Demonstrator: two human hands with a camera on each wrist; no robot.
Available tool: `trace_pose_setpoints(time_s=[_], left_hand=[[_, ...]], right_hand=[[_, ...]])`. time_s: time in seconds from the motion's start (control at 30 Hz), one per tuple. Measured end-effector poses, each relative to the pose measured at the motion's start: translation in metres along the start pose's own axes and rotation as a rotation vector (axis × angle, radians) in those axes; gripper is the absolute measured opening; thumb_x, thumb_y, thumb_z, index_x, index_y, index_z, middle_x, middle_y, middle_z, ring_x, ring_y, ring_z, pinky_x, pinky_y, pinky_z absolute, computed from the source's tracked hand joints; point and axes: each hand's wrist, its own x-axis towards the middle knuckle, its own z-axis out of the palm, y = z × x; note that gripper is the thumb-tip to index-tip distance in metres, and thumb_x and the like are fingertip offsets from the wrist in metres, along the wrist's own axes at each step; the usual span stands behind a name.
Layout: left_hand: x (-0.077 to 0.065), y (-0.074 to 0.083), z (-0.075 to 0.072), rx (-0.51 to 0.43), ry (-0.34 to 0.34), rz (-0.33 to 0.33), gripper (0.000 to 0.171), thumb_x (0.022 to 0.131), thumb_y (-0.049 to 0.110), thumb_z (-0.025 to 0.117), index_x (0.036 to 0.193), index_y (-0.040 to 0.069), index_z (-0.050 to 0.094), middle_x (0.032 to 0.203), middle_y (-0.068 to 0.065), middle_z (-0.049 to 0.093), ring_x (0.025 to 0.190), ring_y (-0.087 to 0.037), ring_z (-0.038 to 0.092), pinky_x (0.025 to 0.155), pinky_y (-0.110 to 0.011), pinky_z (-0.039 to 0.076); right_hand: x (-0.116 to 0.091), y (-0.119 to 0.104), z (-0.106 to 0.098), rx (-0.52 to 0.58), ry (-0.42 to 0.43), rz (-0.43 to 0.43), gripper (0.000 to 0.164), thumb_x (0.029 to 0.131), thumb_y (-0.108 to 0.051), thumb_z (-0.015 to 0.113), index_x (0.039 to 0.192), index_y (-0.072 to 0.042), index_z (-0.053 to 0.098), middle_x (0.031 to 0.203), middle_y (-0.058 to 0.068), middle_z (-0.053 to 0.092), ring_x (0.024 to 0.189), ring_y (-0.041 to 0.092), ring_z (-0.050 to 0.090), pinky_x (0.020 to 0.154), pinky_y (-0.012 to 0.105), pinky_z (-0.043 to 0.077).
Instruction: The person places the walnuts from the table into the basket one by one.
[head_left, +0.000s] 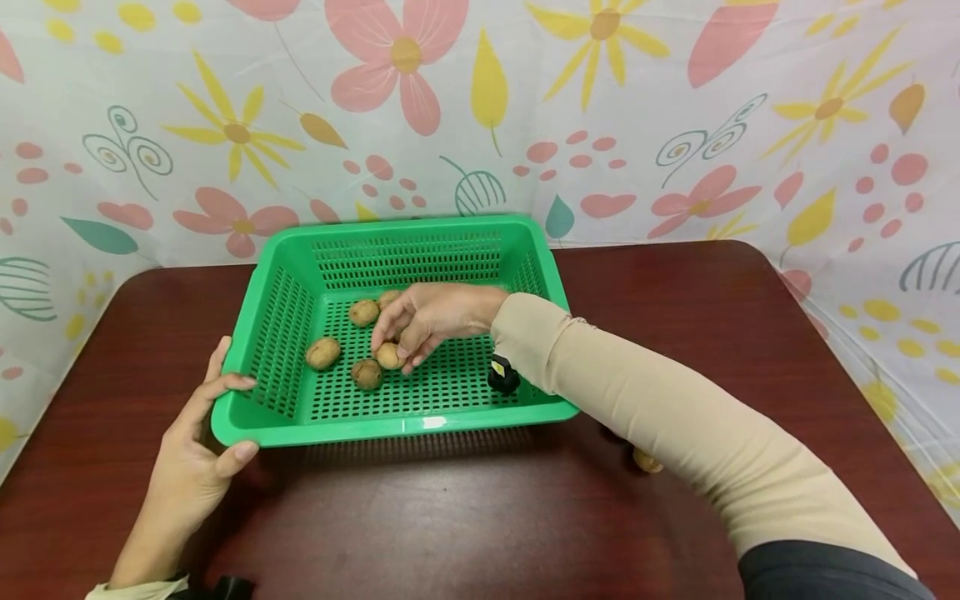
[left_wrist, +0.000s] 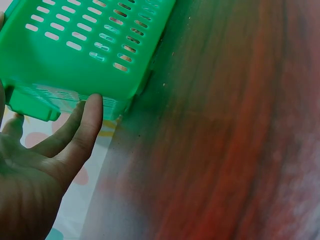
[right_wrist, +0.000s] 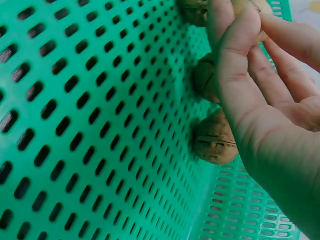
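A green perforated plastic basket [head_left: 315,433] stands on the table. My left hand [head_left: 197,454] grips its front left corner, thumb at the front rim and a finger bent over the left rim. The left wrist view shows that hand [left_wrist: 45,160] against the basket's outer wall [left_wrist: 60,65]. Inside the basket my right hand [head_left: 438,321] pinches a walnut [head_left: 388,356] between thumb and fingers, low over the basket floor. Close by lie other walnuts: one [head_left: 367,374] just in front, one [head_left: 323,353] to the left, one [head_left: 363,312] behind. Another walnut [head_left: 387,298] is partly hidden behind the hand.
To the right of the basket, a walnut [head_left: 647,460] on the dark wooden table [head_left: 480,517] shows from under my right sleeve [head_left: 660,400]. A black wrist device [head_left: 503,375] hangs below the right cuff, inside the basket. Flower-patterned cloth [head_left: 480,108] hangs behind the table.
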Motion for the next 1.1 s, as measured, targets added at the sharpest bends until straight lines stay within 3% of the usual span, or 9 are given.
trace_pose_setpoints(time_s=[0.1, 0.3, 0.53, 0.7, 0.97, 1.1], left_hand=[[-0.0007, 0.0005, 0.0, 0.005, 0.005, -0.016, 0.058, 0.084, 0.003, 0.084, 0.131, -0.012, 0.054, 0.176, -0.012, 0.017, 0.156, -0.015, 0.032, 0.104, -0.011, 0.046], [-0.0013, 0.0017, -0.0003, 0.036, 0.016, -0.032, 0.06, 0.083, 0.005, 0.085, 0.131, -0.013, 0.053, 0.176, -0.014, 0.017, 0.156, -0.015, 0.032, 0.105, -0.011, 0.044], [-0.0008, 0.002, 0.0004, 0.022, 0.011, -0.027, 0.06, 0.083, 0.005, 0.085, 0.131, -0.013, 0.053, 0.176, -0.014, 0.016, 0.156, -0.014, 0.033, 0.105, -0.011, 0.044], [-0.0003, 0.002, 0.0007, 0.015, 0.011, -0.028, 0.06, 0.083, 0.004, 0.085, 0.131, -0.013, 0.053, 0.176, -0.016, 0.015, 0.155, -0.015, 0.033, 0.105, -0.011, 0.045], [-0.0002, 0.0022, 0.0006, 0.019, 0.015, -0.037, 0.06, 0.083, 0.002, 0.084, 0.131, -0.012, 0.053, 0.176, -0.013, 0.017, 0.155, -0.015, 0.033, 0.104, -0.011, 0.045], [-0.0002, 0.0018, 0.0005, 0.02, 0.015, -0.036, 0.06, 0.082, 0.002, 0.085, 0.131, -0.012, 0.053, 0.176, -0.013, 0.017, 0.155, -0.015, 0.033, 0.105, -0.011, 0.045]], right_hand=[[0.0013, 0.0, 0.0017, -0.038, 0.003, 0.032, 0.026, 0.098, 0.01, 0.061, 0.121, 0.002, 0.068, 0.121, 0.014, 0.07, 0.091, 0.029, 0.073, 0.087, 0.04, 0.061], [0.0027, 0.0015, 0.0041, -0.086, -0.004, 0.067, 0.03, 0.097, 0.013, 0.059, 0.124, 0.005, 0.068, 0.15, 0.014, 0.057, 0.096, 0.026, 0.071, 0.091, 0.042, 0.062], [0.0053, 0.0032, 0.0079, -0.096, -0.038, 0.101, 0.034, 0.097, 0.014, 0.059, 0.129, 0.006, 0.066, 0.144, 0.017, 0.059, 0.104, 0.024, 0.069, 0.095, 0.042, 0.062], [0.0048, 0.0033, 0.0097, -0.107, -0.05, 0.115, 0.038, 0.097, 0.014, 0.059, 0.133, 0.003, 0.065, 0.156, 0.015, 0.05, 0.118, 0.025, 0.066, 0.097, 0.041, 0.061], [0.0032, 0.0031, 0.0098, -0.126, -0.096, 0.123, 0.045, 0.097, 0.012, 0.059, 0.14, -0.002, 0.062, 0.165, 0.013, 0.042, 0.112, 0.033, 0.073, 0.102, 0.04, 0.058], [0.0021, 0.0023, 0.009, -0.141, -0.08, 0.117, 0.045, 0.098, 0.009, 0.06, 0.141, -0.003, 0.061, 0.165, 0.012, 0.041, 0.111, 0.033, 0.073, 0.099, 0.039, 0.06]])
